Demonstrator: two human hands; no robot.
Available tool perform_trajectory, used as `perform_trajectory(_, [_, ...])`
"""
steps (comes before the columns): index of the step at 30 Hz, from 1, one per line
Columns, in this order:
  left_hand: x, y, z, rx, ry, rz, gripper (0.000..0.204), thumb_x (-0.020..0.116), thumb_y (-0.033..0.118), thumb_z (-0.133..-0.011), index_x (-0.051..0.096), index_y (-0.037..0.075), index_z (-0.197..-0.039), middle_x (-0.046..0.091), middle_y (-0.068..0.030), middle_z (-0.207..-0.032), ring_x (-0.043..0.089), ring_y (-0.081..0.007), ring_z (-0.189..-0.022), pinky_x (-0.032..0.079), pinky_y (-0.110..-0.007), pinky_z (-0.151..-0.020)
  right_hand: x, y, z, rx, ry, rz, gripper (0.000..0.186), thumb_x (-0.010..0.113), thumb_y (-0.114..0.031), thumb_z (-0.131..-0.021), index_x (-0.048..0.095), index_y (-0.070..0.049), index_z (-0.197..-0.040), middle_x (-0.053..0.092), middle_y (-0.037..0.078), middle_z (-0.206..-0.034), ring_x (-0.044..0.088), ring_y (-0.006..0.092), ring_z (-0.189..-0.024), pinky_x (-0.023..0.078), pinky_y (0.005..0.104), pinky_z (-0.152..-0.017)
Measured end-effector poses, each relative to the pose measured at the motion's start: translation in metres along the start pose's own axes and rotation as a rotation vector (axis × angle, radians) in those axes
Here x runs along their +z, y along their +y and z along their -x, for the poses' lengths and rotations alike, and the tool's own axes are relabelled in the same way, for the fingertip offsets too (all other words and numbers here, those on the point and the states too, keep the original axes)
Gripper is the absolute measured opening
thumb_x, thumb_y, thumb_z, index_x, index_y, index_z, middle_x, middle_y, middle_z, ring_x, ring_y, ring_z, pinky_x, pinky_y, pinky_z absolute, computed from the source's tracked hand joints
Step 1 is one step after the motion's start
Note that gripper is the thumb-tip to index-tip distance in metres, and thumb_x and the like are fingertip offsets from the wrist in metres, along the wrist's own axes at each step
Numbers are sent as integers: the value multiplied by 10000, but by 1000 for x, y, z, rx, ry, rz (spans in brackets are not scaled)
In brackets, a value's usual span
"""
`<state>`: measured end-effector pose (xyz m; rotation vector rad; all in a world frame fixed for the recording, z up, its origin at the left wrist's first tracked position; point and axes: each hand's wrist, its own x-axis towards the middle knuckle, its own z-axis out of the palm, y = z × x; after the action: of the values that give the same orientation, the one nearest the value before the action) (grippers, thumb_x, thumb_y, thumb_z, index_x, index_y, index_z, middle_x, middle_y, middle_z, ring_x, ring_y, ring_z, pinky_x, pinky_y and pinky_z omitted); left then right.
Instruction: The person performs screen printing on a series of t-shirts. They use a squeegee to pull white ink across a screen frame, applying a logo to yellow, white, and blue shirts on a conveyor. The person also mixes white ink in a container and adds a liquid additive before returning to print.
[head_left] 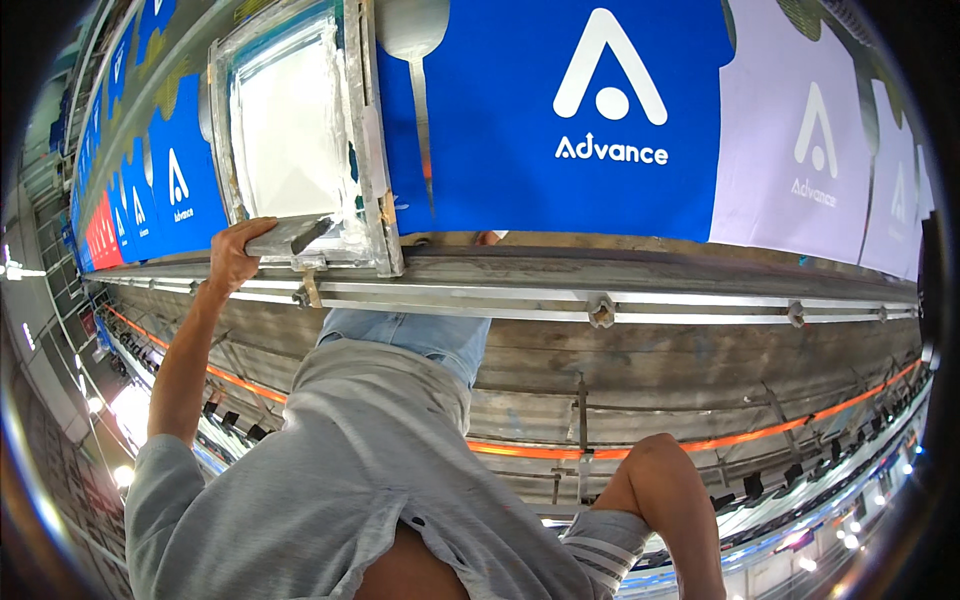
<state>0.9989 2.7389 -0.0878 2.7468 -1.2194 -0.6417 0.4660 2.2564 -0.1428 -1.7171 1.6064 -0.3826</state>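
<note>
My left hand (237, 252) is closed round the end of a grey squeegee (290, 238), a flat bar with a dark blade edge. The squeegee lies across the near end of a screen-printing frame (372, 150). Whitish ink smears the inner border of this frame, and its bright white mesh (285, 125) fills the middle. Under and beside the frame stretches blue printed fabric (500, 130) with white emblems and grey shapes. My right arm bends at the elbow and leaves the picture at the lower edge, so my right hand is out of sight.
A metal rail (480, 300) with bolted stops runs along the table's near edge, close to my waist. Lilac printed fabric (790, 130) continues at the right. Behind me, an orange strip (700, 443) runs along another long table. Lamps glow at the left and lower right.
</note>
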Motion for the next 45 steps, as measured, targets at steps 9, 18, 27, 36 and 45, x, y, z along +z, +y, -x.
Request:
perform_trajectory(9, [3,-5,7,3,19,-2,437,676,-42,-644,729,82,-1060,711,-120,-1083,692,-297,-981,561,-348,-823,105,-130,48,-224,-263,-245,355,654,-234,-884,610,4,-1144,611,170,-1018,626,313,-811,517,382,-699])
perform_trajectory(18, [9,-4,10,14,95,22,526,627,-115,-578,728,81,-1055,708,-112,-1092,683,-282,-1006,561,-345,-846,353,-277,120,-600,-279,-184,353,651,-206,-883,608,-23,-1181,608,166,-1051,624,326,-904,525,411,-787])
perform_trajectory(27, [-1,4,22,-130,8,5,460,607,-69,-664,739,159,-1041,721,-100,-980,683,-316,-878,543,-397,-727,380,-303,126,-747,-196,69,425,666,-256,-861,601,-24,-1212,597,131,-1089,567,324,-1037,474,430,-889])
perform_trajectory(36, [-41,-36,-99,20,110,-58,317,587,19,-710,749,147,-950,690,-137,-784,669,-313,-756,537,-434,-682,393,-418,153,-1292,-746,656,370,766,-311,-718,706,-119,-1029,661,54,-1004,570,220,-1065,410,459,-875])
perform_trajectory(45, [-116,-116,-235,-67,-24,-49,196,593,103,-745,728,52,-878,692,-203,-919,690,-356,-877,551,-441,-741,490,-514,67,-1246,-680,730,221,596,-110,-745,738,-71,-909,713,146,-908,668,322,-918,413,473,-868])
